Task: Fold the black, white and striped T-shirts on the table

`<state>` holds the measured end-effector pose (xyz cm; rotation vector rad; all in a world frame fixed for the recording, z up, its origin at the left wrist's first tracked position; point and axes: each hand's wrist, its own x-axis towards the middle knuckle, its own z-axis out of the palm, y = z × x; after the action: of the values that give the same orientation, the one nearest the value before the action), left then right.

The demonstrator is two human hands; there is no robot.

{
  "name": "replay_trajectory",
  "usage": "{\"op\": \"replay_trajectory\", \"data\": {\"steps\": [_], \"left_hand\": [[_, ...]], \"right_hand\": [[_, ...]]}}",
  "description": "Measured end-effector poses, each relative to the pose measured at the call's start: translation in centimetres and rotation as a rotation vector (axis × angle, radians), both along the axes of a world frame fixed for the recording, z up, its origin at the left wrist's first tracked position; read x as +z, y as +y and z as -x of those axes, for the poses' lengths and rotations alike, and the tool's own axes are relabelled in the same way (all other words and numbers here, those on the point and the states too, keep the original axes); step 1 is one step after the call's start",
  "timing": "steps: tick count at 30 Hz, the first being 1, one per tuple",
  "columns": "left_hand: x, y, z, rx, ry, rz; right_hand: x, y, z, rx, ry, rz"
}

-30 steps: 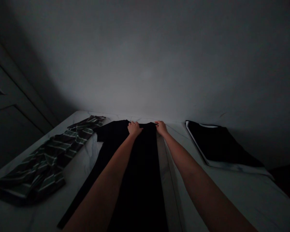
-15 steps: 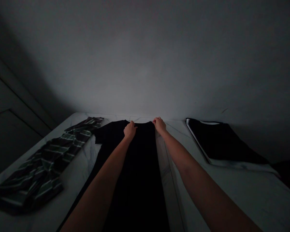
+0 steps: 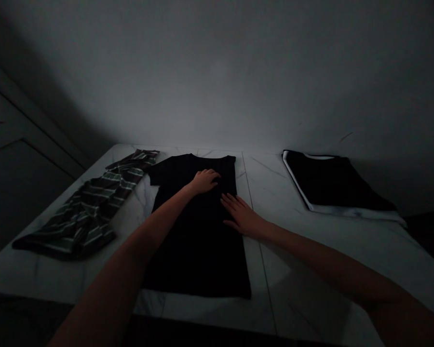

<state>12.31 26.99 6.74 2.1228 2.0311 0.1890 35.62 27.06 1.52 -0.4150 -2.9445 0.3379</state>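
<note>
Black T-shirt (image 3: pixel 202 246) lying flat on marbled surface (image 3: pixel 269 197), between striped garment (image 3: pixel 88 207) and folded dark clothing (image 3: pixel 342 185). Left hand (image 3: pixel 204 181) resting loosely on chest, fingers slightly bent; right hand (image 3: pixel 241 216) spreading flat at side edge; neither gripping. Risks: palms dragging unevenly, possibly wrinkling cloth; sleeve not showing at right, perhaps bunching underneath; dim light hiding creases.

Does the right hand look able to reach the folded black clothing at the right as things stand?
Probably yes: the right hand lies open on the black shirt, apparently not gripping it, and only marbled surface shows between that hand and the folded black clothing.
</note>
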Motion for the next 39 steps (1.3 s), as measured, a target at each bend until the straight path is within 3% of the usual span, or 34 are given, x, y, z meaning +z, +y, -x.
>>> {"op": "replay_trajectory", "data": {"steps": [4, 9, 14, 18, 20, 24, 27, 31, 33, 36, 39], "left_hand": [[0.0, -2.5, -1.2, -0.023, 0.037, -0.029], [-1.6, -8.9, -5.3, -0.288, 0.039, -0.119], [-2.9, -15.8, -8.3, -0.492, 0.003, -0.077], [-1.9, -20.1, -9.0, -0.512, -0.072, -0.055], [-1.0, -22.0, -9.1, -0.501, -0.140, -0.018], [0.4, -24.8, -8.2, -0.469, -0.355, 0.034], [1.0, -25.6, -6.0, -0.245, -0.481, -0.025], [0.9, -25.7, -1.5, 0.341, -0.236, -0.180], [0.4, -26.0, 0.4, 0.551, -0.055, -0.184], [-0.7, -26.6, 2.1, 0.681, 0.082, -0.131], [-1.4, -27.1, 2.5, 0.702, 0.066, -0.060]], "right_hand": [[0.8, -6.8, -4.1, 0.092, -0.060, 0.049], [1.6, -12.1, -7.7, 0.196, -0.157, 0.141], [3.3, -13.0, -9.5, 0.333, -0.158, 0.323], [6.0, -11.7, -9.4, 0.449, -0.111, 0.485], [7.0, -10.3, -8.3, 0.441, -0.092, 0.570], [7.5, -5.5, -1.9, 0.272, 0.000, 0.605], [7.1, -1.6, 6.8, 0.097, 0.085, 0.574], [6.3, 1.6, 20.3, -0.051, 0.067, 0.318], [5.9, 2.1, 26.0, -0.085, 0.057, 0.232], [5.1, 2.5, 32.2, -0.068, 0.036, 0.218], [4.6, 2.9, 35.8, -0.014, -0.010, 0.237]]}}
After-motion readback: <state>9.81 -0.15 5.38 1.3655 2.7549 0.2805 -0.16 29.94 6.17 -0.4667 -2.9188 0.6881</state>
